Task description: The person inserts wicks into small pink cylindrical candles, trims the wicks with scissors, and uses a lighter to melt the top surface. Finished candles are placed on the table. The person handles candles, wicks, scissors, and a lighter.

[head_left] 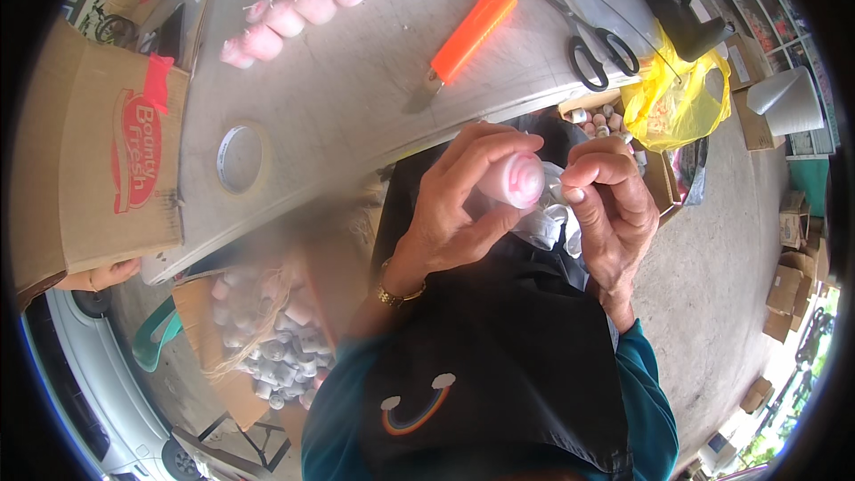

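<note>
Grey table [356,98] in head view; off its near edge, pink-and-white cylinder [512,182] is clasped in left hand [456,191]. Right hand [616,200] is held beside it, fingertips near together, grip undeterminable. Cylinder best held steady, lightly.

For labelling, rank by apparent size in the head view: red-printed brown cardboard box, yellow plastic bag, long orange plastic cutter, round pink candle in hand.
1. Brown cardboard box
2. Yellow plastic bag
Unsure: orange cutter and pink candle; cutter longer, candle partly covered and apparently nearer the camera.
</note>
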### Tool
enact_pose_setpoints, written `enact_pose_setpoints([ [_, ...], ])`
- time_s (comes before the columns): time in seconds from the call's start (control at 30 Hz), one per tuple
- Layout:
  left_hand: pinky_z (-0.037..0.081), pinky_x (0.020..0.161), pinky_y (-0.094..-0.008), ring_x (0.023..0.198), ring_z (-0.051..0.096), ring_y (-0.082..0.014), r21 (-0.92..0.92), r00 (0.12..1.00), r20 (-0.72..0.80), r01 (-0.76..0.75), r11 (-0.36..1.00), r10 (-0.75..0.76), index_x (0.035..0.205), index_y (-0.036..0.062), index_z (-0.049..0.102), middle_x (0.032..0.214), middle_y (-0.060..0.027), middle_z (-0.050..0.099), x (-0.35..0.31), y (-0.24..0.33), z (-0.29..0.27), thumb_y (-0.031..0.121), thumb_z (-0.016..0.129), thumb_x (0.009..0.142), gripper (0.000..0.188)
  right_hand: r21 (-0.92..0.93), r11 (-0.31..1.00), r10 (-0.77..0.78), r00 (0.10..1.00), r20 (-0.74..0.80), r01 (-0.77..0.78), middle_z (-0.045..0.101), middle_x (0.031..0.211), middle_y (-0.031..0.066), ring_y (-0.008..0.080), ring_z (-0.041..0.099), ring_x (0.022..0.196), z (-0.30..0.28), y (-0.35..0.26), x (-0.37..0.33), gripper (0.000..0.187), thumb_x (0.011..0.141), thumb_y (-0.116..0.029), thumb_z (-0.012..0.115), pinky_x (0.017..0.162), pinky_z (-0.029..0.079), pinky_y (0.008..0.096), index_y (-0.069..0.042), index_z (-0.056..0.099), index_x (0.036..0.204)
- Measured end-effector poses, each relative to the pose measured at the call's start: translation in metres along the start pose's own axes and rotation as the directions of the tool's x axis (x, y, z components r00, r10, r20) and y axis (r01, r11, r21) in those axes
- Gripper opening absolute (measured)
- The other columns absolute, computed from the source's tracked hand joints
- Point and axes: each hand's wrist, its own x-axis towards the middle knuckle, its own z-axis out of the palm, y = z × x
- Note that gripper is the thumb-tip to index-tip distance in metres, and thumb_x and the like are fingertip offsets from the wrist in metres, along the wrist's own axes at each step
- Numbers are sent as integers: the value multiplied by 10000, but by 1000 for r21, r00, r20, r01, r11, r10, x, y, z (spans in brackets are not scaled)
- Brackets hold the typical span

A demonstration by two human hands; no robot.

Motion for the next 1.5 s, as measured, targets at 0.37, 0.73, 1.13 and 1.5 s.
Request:
enact_pose_setpoints([
  [0.37,427,922,-315,1061,545,-182,45,996,81,41,998,-45,1196,-3,570,1168,-104,532,-2,3,-6,2,741,746,482,-169,985,-40,999,38,45,585,852,71,174,574,712,5,-7,3,165,797,28,700,601,469,278,-40,620,925],
  [0.73,456,884,-336,1021,579,-203,163,997,63,27,986,-38,1193,-9,583,1121,-110,569,1,9,-7,-11,709,717,492,-351,916,-175,981,84,194,572,862,82,179,556,728,6,-3,3,135,804,4,687,633,459,280,-25,613,914],
  [1.13,444,999,-452,883,643,-278,237,999,32,6,972,-14,1038,75,604,963,-75,651,1,11,-7,83,804,701,392,-70,994,88,985,150,-78,617,871,72,173,615,776,-10,9,1,192,788,45,692,693,474,272,-25,667,965],
  [1.5,428,1005,-415,872,650,-256,226,999,15,29,974,-33,1051,57,624,977,-92,672,-1,3,-12,192,867,643,494,335,825,412,890,193,-455,621,877,39,91,602,794,-20,31,-19,178,875,64,623,721,490,222,7,598,1042],
])
